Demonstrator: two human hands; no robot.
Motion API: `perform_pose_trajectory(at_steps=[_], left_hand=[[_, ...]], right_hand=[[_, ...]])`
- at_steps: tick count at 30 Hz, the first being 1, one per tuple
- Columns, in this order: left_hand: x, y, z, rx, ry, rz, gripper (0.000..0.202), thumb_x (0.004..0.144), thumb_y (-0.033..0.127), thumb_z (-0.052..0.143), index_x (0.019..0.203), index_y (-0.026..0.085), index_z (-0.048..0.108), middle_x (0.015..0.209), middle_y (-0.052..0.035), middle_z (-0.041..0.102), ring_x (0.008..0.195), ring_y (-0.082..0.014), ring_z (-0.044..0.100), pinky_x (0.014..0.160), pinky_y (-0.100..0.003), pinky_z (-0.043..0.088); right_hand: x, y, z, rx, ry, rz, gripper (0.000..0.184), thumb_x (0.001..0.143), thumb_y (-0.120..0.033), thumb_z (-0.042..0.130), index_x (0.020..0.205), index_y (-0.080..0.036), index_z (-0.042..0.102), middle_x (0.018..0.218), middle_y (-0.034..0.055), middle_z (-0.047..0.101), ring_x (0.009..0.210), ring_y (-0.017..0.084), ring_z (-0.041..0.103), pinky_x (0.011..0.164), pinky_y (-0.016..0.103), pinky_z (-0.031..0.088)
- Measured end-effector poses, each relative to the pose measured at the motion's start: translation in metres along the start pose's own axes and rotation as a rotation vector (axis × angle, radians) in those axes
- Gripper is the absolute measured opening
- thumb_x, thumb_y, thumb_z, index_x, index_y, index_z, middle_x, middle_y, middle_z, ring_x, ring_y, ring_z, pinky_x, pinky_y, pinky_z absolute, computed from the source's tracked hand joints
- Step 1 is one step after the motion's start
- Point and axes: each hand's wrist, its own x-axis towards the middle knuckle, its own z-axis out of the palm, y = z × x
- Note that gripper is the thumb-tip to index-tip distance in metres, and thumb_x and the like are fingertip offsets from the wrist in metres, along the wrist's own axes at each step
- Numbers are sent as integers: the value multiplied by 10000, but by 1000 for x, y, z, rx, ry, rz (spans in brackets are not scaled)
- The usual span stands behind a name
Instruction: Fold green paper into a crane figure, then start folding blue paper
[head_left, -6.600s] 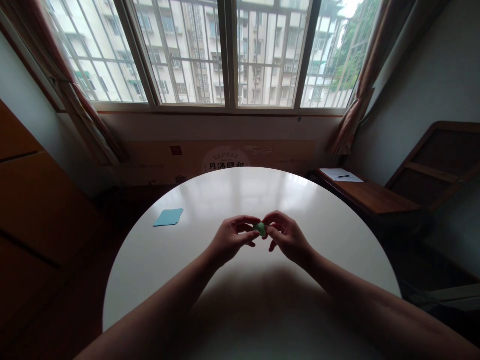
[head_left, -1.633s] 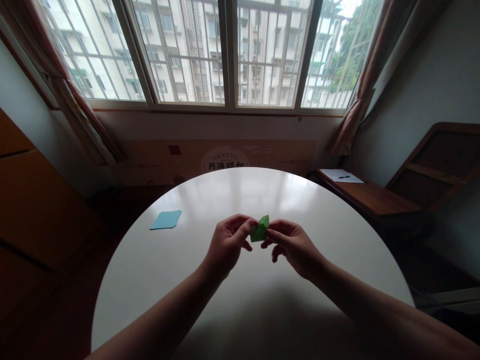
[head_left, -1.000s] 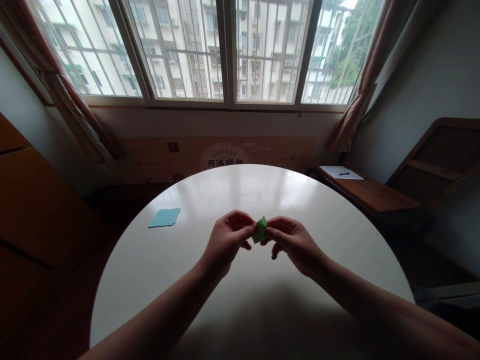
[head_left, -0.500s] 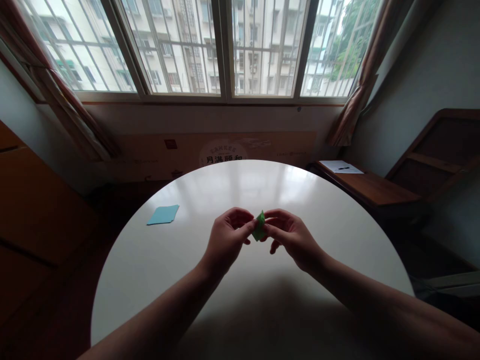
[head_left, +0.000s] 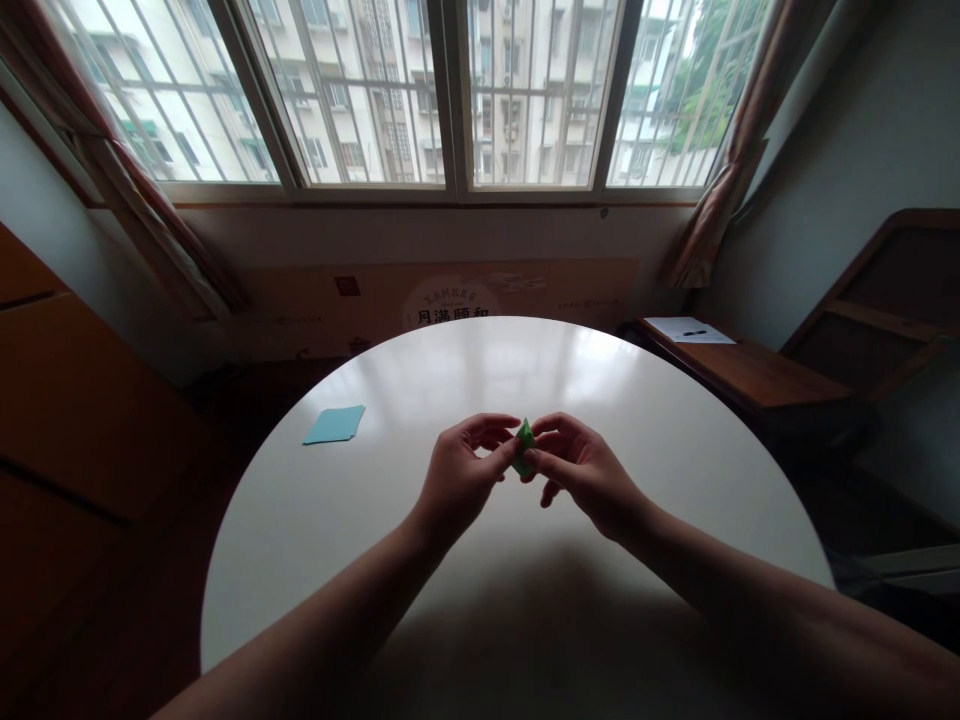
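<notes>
A small piece of folded green paper is held up above the white table, between my two hands. My left hand pinches its left side with thumb and fingers. On the other side, my right hand grips it, the thumb lying across its front. The fingertips cover part of the paper, so its full shape is hidden. A stack of light blue paper squares lies to the left of my hands.
The round white table fills the middle of the view. At the right stands a wooden chair with a white sheet and a dark pen on its seat. A long printed board leans below the barred window.
My left fingers have shifted slightly right around the green paper, and less of it shows between the hands. The whole view has moved a little.
</notes>
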Motion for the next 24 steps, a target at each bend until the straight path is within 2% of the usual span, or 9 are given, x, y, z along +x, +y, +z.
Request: perform_pose_trajectory(at_steps=[8, 12, 17, 24], left_hand=[[-1, -1, 0, 58, 19, 29, 273, 775, 348, 782, 957, 150, 739, 795, -74, 742, 728, -206, 688, 541, -251, 533], [-1, -1, -2, 134, 1, 66, 229, 814, 352, 745, 941, 162, 760, 840, -82, 759, 780, -221, 703, 600, -269, 547], [-1, 1, -2, 155, -11, 77, 187, 833, 327, 714, 894, 156, 762, 800, -71, 756, 768, -219, 698, 632, -284, 552], [-2, 3, -3, 200, 14, 105, 124, 828, 274, 694, 844, 167, 757, 794, -60, 749, 755, -216, 701, 608, -274, 549]], right_hand=[[0, 3, 2, -5, -6, 0, 332, 779, -375, 819, 965, -220, 593, 817, 16, 720, 718, 189, 693, 474, 241, 551], [-1, 3, 2, -20, -18, -23, 326, 789, -389, 810, 962, -218, 593, 784, 7, 705, 658, 171, 672, 429, 223, 525], [-1, 1, 4, -38, -12, -15, 347, 769, -398, 823, 947, -210, 591, 763, 6, 697, 615, 166, 657, 379, 211, 498], [-2, -2, 4, -89, -9, -24, 354, 757, -407, 827, 937, -205, 598, 762, 13, 700, 614, 171, 662, 367, 207, 487]])
